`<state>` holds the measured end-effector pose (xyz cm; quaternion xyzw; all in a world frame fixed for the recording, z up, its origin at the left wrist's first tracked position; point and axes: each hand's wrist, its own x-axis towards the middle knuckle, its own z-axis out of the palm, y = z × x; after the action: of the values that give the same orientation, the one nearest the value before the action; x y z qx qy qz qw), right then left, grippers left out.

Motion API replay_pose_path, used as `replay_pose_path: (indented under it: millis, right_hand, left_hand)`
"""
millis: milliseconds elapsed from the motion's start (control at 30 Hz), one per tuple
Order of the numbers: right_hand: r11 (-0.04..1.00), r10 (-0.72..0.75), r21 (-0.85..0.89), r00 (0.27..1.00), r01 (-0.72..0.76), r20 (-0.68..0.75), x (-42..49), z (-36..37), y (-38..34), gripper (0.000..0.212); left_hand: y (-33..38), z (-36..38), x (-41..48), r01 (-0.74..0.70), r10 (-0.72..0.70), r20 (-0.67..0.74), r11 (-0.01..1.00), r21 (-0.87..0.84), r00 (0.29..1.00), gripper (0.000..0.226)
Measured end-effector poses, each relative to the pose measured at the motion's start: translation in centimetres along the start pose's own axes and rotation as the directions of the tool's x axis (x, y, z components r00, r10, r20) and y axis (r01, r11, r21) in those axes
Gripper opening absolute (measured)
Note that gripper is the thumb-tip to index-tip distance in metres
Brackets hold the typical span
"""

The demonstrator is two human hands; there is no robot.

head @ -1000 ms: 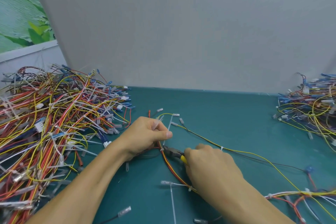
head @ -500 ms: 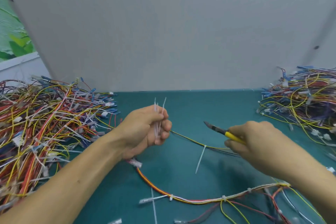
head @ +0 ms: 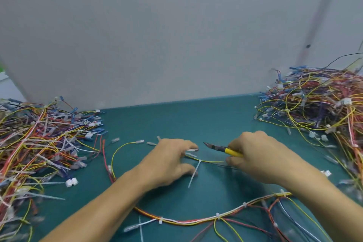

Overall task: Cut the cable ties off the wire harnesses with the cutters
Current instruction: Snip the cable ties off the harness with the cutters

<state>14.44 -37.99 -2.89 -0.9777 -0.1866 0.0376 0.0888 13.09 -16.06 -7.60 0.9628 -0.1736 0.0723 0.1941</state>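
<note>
Grey wall (head: 176, 35) across the upper half; teal table (head: 196, 124) beneath. Two heaps of wire harnesses: left heap (head: 43, 143) and right heap (head: 318, 112), at the table's left and right sides. One loose harness (head: 196, 221) curved along the near edge, four white ties in view on it. Two hands: left hand (head: 169, 161) spread, fingers apart over a yellow wire (head: 117, 151); right hand (head: 257, 157) curled round the yellow handles of the cutters (head: 222, 148), one pair, tips aimed left, just right of the left fingers. One cable tie (head: 194, 173) on that wire, between left thumb and forefinger.
</note>
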Motion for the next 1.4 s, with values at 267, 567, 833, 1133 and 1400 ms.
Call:
replay_pose_path:
  millis: [267,567,833,1133,1400]
  right_hand:
    - [0.998,-0.035,-0.056,0.999,0.036,0.009,0.2,0.8,0.2,0.022]
    - [0.992,-0.072,-0.102,0.997,0.074,0.029,0.3,0.3,0.6,0.023]
    - [0.979,-0.115,-0.164,0.991,0.124,0.061,0.3,-0.1,1.3,0.019]
    - [0.971,-0.118,-0.203,0.992,0.123,0.040,0.4,-0.4,1.8,0.020]
    - [0.964,-0.149,-0.215,0.987,0.158,0.057,0.5,-0.1,1.9,0.021]
  left_hand:
    - [0.4,1.2,-0.1,0.061,-0.061,0.002,0.994,-0.091,0.998,0.028]
    - [0.6,0.7,0.8,0.248,-0.237,0.076,0.946,-0.210,0.968,0.036]
    - [0.9,0.9,0.7,0.247,-0.238,0.069,0.946,-0.209,0.969,0.016]
    - [0.8,1.5,0.6,0.226,-0.226,0.020,0.960,-0.169,0.974,0.037]
    - [0.3,1.7,0.8,0.239,-0.240,0.024,0.947,-0.213,0.971,0.037]
